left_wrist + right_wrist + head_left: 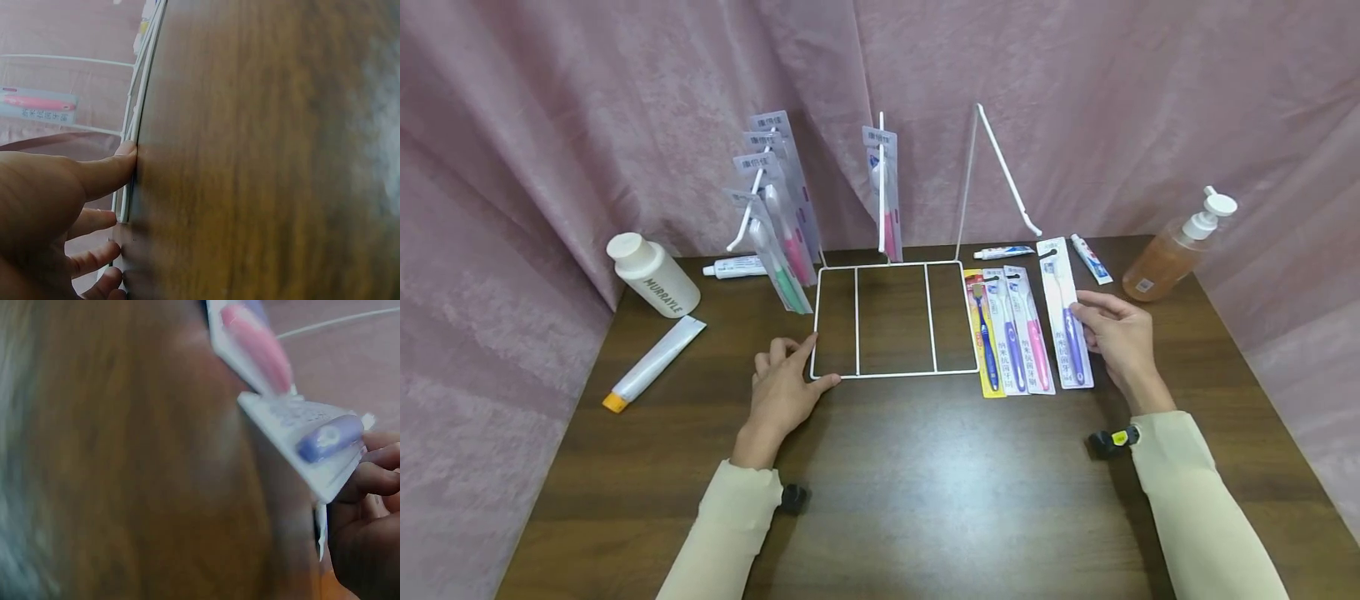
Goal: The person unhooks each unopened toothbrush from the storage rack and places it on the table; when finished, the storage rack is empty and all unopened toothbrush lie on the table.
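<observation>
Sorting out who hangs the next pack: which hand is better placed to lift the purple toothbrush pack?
Right hand: probably, since it already grips the purple toothbrush blister pack. Left hand rests on the white wire rack.

Even soft overhead light, faint shadows; head view sharp, edges bowed; both wrist views blurred, tilted

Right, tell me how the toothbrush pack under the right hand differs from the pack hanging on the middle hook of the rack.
The toothbrush pack under the right hand lies flat on the table, while the pack on the middle hook hangs upright. The flat pack holds a purple-handled brush; the hanging pack shows a pink handle. The right hand holds the flat pack at its edge; nothing touches the hanging pack. Both are long, narrow card packs.
</observation>
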`<state>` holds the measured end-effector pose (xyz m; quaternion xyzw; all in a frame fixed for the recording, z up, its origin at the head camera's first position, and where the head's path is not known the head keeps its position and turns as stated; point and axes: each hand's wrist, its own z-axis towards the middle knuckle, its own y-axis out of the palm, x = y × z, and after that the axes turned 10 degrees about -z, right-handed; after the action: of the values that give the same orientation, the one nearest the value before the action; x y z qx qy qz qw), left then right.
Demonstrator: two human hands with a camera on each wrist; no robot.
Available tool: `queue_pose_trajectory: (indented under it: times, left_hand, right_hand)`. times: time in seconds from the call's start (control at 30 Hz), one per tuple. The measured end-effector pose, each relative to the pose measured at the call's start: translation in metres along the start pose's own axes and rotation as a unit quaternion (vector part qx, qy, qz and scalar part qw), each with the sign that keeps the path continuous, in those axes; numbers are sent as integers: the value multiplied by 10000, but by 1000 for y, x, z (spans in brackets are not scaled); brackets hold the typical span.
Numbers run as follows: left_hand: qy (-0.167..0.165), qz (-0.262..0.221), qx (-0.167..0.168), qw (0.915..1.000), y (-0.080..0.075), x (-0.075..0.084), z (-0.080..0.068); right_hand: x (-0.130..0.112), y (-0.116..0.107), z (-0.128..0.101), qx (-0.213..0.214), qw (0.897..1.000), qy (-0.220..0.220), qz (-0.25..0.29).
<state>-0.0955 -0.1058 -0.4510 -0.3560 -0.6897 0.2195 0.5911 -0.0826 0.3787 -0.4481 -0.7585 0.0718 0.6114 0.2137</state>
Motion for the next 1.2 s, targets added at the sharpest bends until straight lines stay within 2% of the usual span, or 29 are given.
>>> queue_pose_trajectory:
  times: [0.07,0.17,0.27,0.63,0.87,1.2]
  left_hand:
    - [-9,-33,14,10000,-1,0,-1]
    - [-6,-31,6,10000,-2,1,-2]
    - [12,-69,24,10000,-1,0,-1]
    - [83,-66,0,9999,0,-2,-1]
    - [28,108,-123,9999,1,-1,-1]
    - [26,93,-127,9999,0,-1,-2]
  right_hand:
    - [2,0,2,-44,9970,62,-771]
    - [4,2,4,-211,9822,5,-1867]
    - [4,6,5,-336,9721,-90,-2318]
    - [5,10,2,-339,9688,-55,-2454]
    - [8,10,0,-419,9521,-117,-3027]
    - [6,11,0,-370,9540,-147,-2971]
